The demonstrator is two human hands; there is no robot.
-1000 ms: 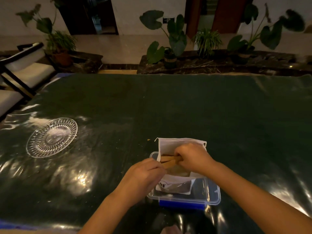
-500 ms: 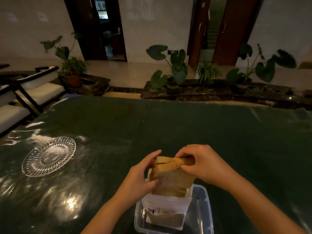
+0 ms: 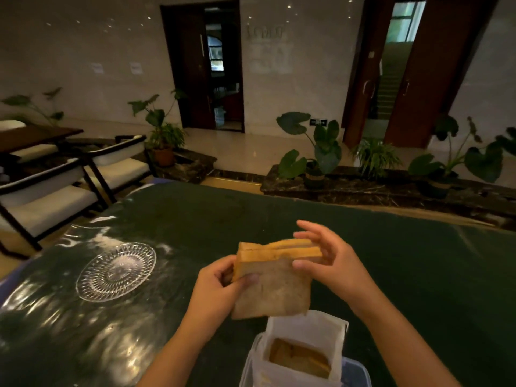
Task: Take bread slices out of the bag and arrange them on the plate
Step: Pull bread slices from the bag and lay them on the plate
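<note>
Left hand [image 3: 220,286]: you pinch the slices [image 3: 275,277] at their left edge, thumb on the near face, fingers behind. Right hand [image 3: 324,261]: spread wide, fingers just touching the stack's top right corner, not gripping anything. Slices: at least two, held upright together in the air, clear above the bag [image 3: 303,350]. Bag: white, mouth open, standing in a clear tub [image 3: 356,371] at the near edge; more bread shows inside. Plate [image 3: 92,291]: glass, bare, well to the left on the table [image 3: 391,261]. Progress, by my reading: first batch drawn out, none placed yet; the carry, the arranging and the rest of the bag remain.
</note>
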